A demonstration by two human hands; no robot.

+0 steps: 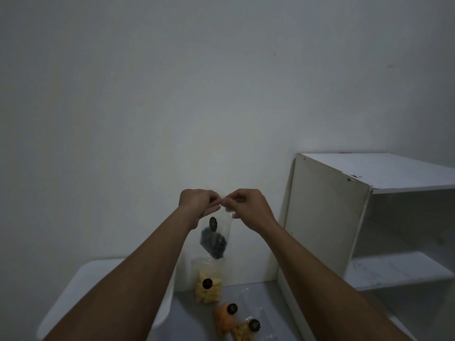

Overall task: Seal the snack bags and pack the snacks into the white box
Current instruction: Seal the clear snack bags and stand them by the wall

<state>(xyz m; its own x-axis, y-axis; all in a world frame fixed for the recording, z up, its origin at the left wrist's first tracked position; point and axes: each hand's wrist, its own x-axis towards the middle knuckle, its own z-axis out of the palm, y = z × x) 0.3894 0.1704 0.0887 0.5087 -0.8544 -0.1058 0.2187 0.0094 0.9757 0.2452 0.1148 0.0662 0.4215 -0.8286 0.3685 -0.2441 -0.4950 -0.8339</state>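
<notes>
- The held bag (pixel 216 238) hangs between the left hand (pixel 198 204) and the right hand (pixel 248 207), above the floor (pixel 266 299).
- A second bag (pixel 208 283) stands at the wall (pixel 221 94), directly below it.
- Two more bags (pixel 225 318) (pixel 246 331) lie nearer the person.
- The white box (pixel 81 286) sits left of them.
- The shelf unit (pixel 369 217) stands right, against the wall.
</notes>
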